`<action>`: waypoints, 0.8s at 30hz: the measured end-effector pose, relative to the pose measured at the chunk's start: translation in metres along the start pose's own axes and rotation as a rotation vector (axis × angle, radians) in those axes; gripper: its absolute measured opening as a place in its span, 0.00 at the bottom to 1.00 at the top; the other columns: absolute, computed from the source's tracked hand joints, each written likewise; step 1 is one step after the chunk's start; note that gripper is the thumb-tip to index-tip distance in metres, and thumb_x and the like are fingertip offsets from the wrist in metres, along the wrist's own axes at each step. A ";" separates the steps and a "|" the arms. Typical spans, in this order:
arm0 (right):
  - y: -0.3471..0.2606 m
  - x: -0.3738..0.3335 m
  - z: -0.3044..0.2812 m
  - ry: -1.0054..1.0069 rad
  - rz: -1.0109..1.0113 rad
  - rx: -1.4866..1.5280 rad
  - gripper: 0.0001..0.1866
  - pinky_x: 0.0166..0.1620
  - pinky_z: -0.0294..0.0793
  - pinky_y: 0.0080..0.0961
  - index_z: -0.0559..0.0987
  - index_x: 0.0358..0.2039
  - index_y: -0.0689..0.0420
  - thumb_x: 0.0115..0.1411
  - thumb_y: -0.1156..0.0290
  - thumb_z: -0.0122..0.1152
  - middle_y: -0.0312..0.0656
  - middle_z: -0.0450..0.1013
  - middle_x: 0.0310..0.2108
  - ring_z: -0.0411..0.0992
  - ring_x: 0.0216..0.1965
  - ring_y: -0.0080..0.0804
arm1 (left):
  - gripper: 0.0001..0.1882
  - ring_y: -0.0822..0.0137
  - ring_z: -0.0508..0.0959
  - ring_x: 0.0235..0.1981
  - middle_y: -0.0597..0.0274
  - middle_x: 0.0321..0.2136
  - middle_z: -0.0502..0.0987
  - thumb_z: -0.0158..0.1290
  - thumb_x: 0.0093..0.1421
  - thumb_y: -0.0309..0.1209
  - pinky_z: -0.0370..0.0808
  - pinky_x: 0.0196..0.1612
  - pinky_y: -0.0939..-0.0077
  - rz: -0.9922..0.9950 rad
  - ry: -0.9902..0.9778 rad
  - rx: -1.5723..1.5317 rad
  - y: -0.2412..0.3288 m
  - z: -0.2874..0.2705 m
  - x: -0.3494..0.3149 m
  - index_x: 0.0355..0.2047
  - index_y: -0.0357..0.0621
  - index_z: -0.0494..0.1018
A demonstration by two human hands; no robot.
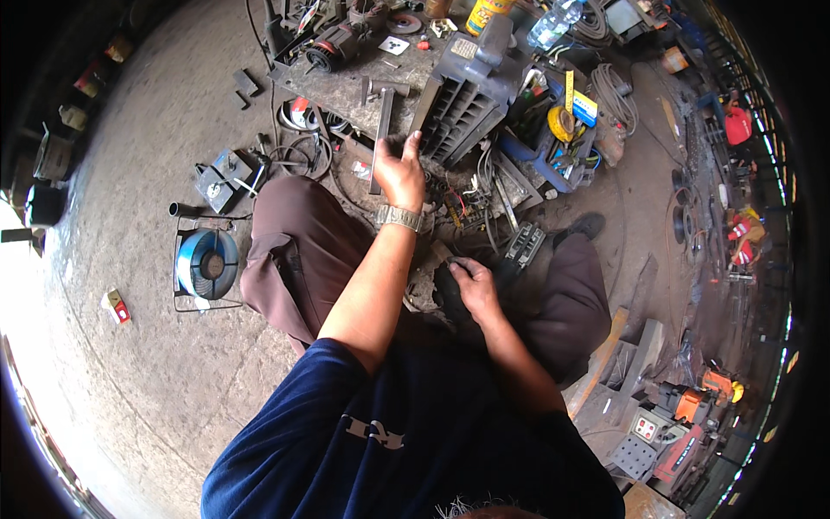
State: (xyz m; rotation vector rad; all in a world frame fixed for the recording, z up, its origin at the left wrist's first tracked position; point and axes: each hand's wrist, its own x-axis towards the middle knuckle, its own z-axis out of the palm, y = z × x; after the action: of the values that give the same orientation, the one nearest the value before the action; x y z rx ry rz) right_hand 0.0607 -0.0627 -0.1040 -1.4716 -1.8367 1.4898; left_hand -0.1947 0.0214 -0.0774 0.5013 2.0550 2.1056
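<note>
My left hand (400, 177), with a watch on the wrist, is closed at a T-shaped metal hammer (386, 112) with a flat bar handle. Its fingers are partly hidden; thumb and forefinger point up on either side of a dark gap. Just right of it a dark slotted metal housing (467, 99) stands tilted at the bench edge. Lower down, between my knees, my right hand (474, 285) pinches the end of a small flat brown piece (442, 253). To its right lies a grey slotted block (524, 246).
A cluttered bench (341, 91) holds a grinder (333, 50) and a yellow container (487, 16). Beside the housing sits a blue toolbox (540, 160) with a yellow tape roll (561, 124). On the floor are a blue fan (207, 265), cables (298, 160) and metal beams (618, 355).
</note>
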 end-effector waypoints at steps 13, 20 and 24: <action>-0.008 0.013 0.010 -0.111 -0.029 0.014 0.17 0.51 0.77 0.30 0.85 0.48 0.61 0.65 0.62 0.66 0.50 0.84 0.43 0.82 0.46 0.38 | 0.14 0.41 0.81 0.37 0.44 0.32 0.80 0.66 0.56 0.30 0.79 0.40 0.52 0.636 -0.652 0.623 0.076 -0.040 0.073 0.36 0.37 0.73; -0.005 0.013 -0.005 -0.099 0.014 0.018 0.17 0.51 0.77 0.30 0.85 0.48 0.61 0.65 0.62 0.66 0.51 0.83 0.43 0.82 0.46 0.38 | 0.17 0.41 0.82 0.37 0.43 0.33 0.80 0.66 0.55 0.29 0.79 0.40 0.53 0.600 -0.612 0.550 0.062 -0.036 0.067 0.41 0.36 0.73; -0.003 0.014 -0.006 -0.083 -0.008 -0.017 0.18 0.52 0.77 0.32 0.85 0.48 0.61 0.65 0.61 0.66 0.52 0.83 0.44 0.82 0.47 0.42 | 0.17 0.42 0.82 0.39 0.43 0.34 0.81 0.67 0.55 0.30 0.79 0.43 0.54 0.571 -0.570 0.519 0.053 -0.038 0.062 0.40 0.36 0.75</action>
State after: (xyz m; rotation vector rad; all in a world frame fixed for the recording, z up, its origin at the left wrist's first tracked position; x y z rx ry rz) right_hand 0.0580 -0.0475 -0.1032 -1.4286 -1.9049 1.5564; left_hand -0.2594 0.0049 -0.0168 1.7016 2.2213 1.3259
